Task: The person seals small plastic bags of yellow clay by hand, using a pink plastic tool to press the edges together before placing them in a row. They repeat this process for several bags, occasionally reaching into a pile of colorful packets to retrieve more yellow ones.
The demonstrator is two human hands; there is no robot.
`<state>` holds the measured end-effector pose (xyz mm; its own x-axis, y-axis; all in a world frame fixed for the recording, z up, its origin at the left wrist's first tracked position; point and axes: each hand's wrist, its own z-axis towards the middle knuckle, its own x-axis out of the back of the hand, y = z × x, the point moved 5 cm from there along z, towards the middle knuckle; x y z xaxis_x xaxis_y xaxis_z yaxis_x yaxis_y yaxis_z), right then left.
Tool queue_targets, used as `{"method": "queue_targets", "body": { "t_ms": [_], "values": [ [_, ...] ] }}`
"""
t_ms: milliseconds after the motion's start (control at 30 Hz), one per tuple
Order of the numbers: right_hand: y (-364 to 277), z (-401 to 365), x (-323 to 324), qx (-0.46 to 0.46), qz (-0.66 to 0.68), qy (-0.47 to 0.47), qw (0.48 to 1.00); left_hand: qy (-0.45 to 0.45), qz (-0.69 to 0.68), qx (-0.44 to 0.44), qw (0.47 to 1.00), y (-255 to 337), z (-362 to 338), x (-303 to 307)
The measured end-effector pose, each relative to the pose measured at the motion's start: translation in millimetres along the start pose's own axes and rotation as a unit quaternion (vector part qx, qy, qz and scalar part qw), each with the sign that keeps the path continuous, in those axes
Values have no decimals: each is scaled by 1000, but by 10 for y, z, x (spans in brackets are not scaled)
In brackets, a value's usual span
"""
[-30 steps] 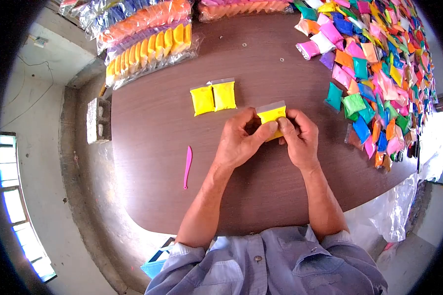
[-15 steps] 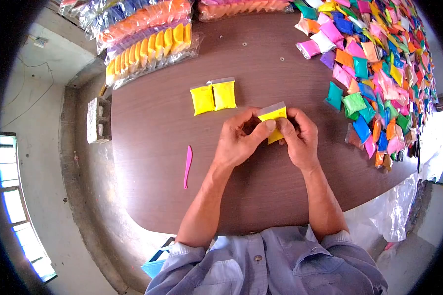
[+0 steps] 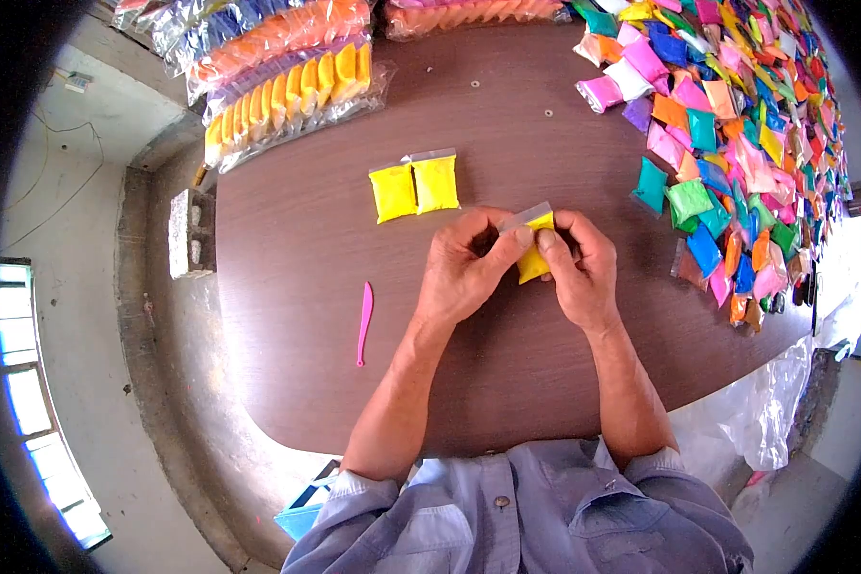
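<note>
Over the middle of the brown table (image 3: pixel 507 383), my left hand (image 3: pixel 459 273) and my right hand (image 3: pixel 579 268) both grip a small clear bag of yellow clay (image 3: pixel 534 247). Thumbs and forefingers pinch it near its clear top strip, and the bag is tilted. Two more yellow clay bags (image 3: pixel 414 185) lie side by side just beyond my left hand, apart from it.
A pink plastic tool (image 3: pixel 364 320) lies to the left of my left arm. A big heap of many-coloured clay bags (image 3: pixel 737 124) fills the right side. Long packs of yellow and orange clay (image 3: pixel 287 81) lie at the far left. The table edge curves near my body.
The yellow bag has turned in my fingers, more edge-on and tilted, with my thumbs closing further over it. My hands stayed in the same place.
</note>
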<state>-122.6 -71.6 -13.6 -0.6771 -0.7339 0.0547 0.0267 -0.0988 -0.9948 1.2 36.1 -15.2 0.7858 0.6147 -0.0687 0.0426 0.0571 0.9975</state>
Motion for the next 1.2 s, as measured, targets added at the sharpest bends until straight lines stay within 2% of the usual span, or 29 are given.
{"method": "queue_targets", "body": {
  "t_ms": [233, 300, 400, 533, 600, 733, 800, 933, 1000, 1100, 1200],
  "values": [
    [-49, 8, -21, 1, -17, -9, 1000, -1, 72, 3, 997, -10, 2, 29],
    [36, 9, -1, 15, -10, 17, 1000, -17, 63, -28, 997, 20, 3, -9],
    [13, 17, 34, 57, 3, 47, 997, -29, 73, 20, 997, 53, -7, -29],
    [52, 26, 80, 52, -7, 53, 997, -57, 95, -6, 994, 101, -16, -63],
    [60, 31, 71, 57, 0, 66, 996, -65, 154, -3, 986, 89, -18, -61],
    [-38, 9, 29, 48, 4, 50, 998, -30, 116, 3, 993, 6, -17, -39],
    [-9, 2, 6, -8, -17, 6, 1000, -12, 68, 13, 997, 52, -14, -8],
    [12, 0, 18, -9, 23, 11, 1000, -15, 83, 3, 996, 93, 4, -24],
    [37, -9, 50, -8, 20, 22, 1000, -42, 49, 6, 998, 179, -1, -72],
    [18, 5, 29, 6, 53, 35, 998, -59, 118, 16, 991, 145, 0, -47],
    [70, 13, 44, 5, 26, 19, 999, -37, 111, -1, 993, 75, 5, -37]
  ]
}}
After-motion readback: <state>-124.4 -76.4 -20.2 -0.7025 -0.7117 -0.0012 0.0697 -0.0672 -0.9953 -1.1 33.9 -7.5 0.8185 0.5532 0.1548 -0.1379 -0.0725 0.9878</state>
